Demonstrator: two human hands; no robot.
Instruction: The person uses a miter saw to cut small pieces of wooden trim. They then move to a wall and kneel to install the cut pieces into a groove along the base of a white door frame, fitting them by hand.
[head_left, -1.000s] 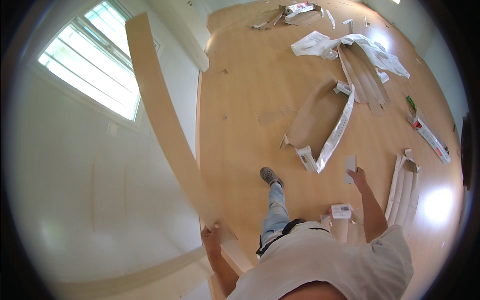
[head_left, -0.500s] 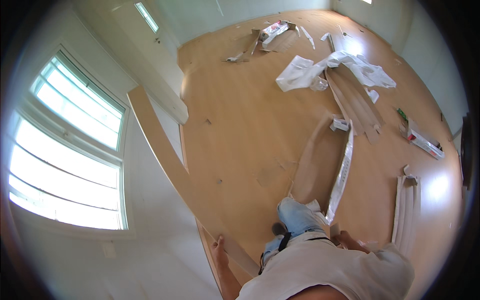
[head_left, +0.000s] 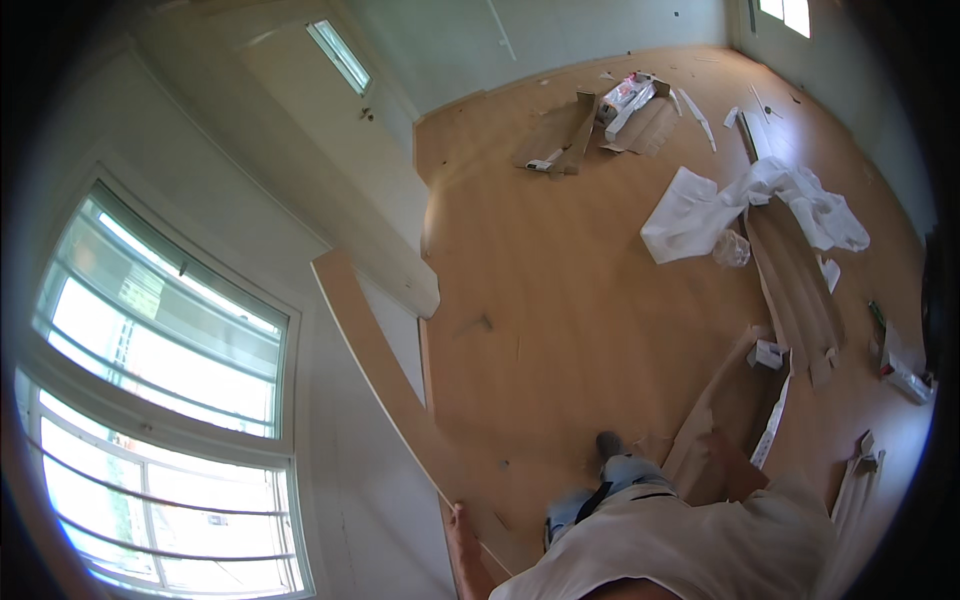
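Observation:
A long light-brown plank (head_left: 375, 365) with a pale edge slants up and away on my left, along the wall below the window. My left hand (head_left: 460, 520) is closed on its edge near the lower end, fingers partly hidden. My right hand (head_left: 717, 448) reaches forward on the right, over the open long cardboard carton (head_left: 705, 400). Its fingers blend into the brown behind, so their grip does not show. Beside my bent leg, a grey shoe (head_left: 608, 443) shows on the wood-look floor (head_left: 540, 290).
Flattened cardboard (head_left: 790, 270) and crumpled white sheeting (head_left: 690, 215) lie ahead on the right. Torn cardboard packaging (head_left: 640, 115) is farther off. A barred window (head_left: 165, 400) and a door (head_left: 290, 130) are on the left. More cardboard (head_left: 860, 480) lies at the far right.
The view has swung left, shifting the room rightward and down. My right hand has moved forward from beside my hip over the carton. My left hand keeps hold of the plank.

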